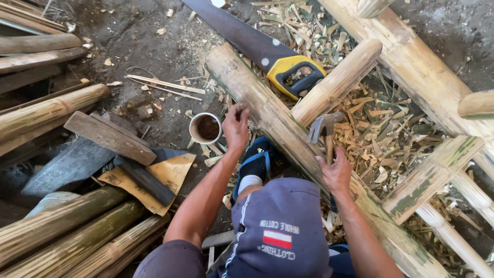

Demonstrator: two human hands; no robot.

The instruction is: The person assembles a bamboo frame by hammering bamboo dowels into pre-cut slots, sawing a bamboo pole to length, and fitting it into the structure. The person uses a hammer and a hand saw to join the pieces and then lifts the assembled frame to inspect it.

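My left hand (236, 125) hovers over a thick bamboo pole (257, 98) that runs diagonally across the ground, fingers pinched together as if on something small; I cannot make out what. My right hand (337, 172) grips the wooden handle of a claw hammer (321, 126), whose metal head rests just above the same pole. My knee in blue shorts and a foot in a blue sandal (256, 164) sit beside the pole.
A hand saw with a yellow and black handle (293, 74) lies across the pole's far end. A small tin can (205, 128) stands left of my left hand. Bamboo shavings (381, 128), more poles, a bamboo frame (427, 175), wooden boards (108, 136) and sandpaper (170, 177) surround me.
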